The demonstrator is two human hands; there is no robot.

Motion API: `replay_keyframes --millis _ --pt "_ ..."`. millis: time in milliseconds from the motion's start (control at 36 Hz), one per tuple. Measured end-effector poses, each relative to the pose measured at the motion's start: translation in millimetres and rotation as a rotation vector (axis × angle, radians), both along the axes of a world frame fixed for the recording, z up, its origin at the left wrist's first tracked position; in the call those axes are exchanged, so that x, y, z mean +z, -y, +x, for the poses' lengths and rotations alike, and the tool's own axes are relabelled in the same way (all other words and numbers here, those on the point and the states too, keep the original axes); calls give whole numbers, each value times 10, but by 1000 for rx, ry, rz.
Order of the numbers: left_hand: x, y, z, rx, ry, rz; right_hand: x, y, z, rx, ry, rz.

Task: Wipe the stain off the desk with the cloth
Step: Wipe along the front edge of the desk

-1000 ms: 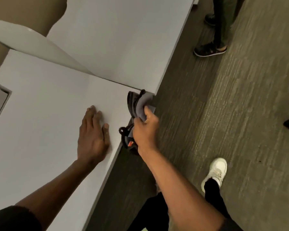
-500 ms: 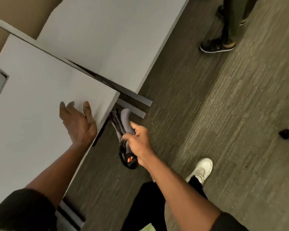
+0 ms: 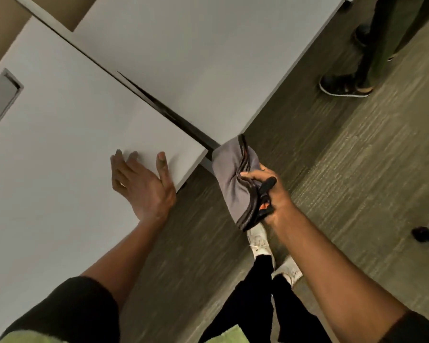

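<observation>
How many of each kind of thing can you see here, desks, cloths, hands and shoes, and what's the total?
Desks: 2, the near desk and the far desk
Cloths: 1, the grey cloth
Hands: 2, left hand and right hand
Shoes: 4, two white shoes, two dark shoes
Total: 9

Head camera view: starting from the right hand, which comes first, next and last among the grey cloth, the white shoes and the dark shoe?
From the right hand:
1. Grey cloth, gripped in it.
2. White shoes, just below, on the floor.
3. Dark shoe, far off, upper right.
</observation>
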State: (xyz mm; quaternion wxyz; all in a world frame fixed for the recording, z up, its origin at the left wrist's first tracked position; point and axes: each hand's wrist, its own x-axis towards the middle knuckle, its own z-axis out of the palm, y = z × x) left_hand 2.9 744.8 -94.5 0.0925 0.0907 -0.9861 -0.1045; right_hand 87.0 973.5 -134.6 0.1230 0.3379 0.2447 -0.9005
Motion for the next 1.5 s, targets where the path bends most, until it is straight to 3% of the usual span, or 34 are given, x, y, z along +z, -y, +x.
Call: replay_keyframes --millis 83,139,222,306,361,472,667,861,944,1000,1139,1361,1444,1500 --pt "2 10 -15 -19 30 11 55 -43 -105 28 -26 -124" --pt "-12 17 -19 -26 34 16 79 -99 -241 42 -55 -41" --pt "-27 36 -16 -39 30 13 138 -208 -492 110 -95 261" --pt "-24 34 -30 -38 37 5 212 -288 -753 308 -224 715" --pt "-26 39 -32 -41 40 -1 275 -285 -906 441 -332 831" --pt "-39 33 -35 -39 14 -25 303 -202 -1026 614 -415 828" --pt "48 -54 7 14 37 -77 274 -253 -686 581 -532 833" --pt "41 -79 11 33 44 -98 158 -467 -765 615 -414 647" --pt "5 -71 2 30 27 -123 144 -408 -936 699 -429 546" --pt "-10 -62 3 36 20 -134 173 -351 -969 707 -498 613" --pt "-8 -56 12 40 23 -141 116 -453 -646 656 -618 712" --pt "2 -93 23 51 42 -132 -106 -801 -412 394 -301 489" --pt "15 -112 19 56 44 -130 -44 -886 -709 321 -300 442" --pt "9 -111 19 61 45 -129 -1 -896 -927 352 -356 525"
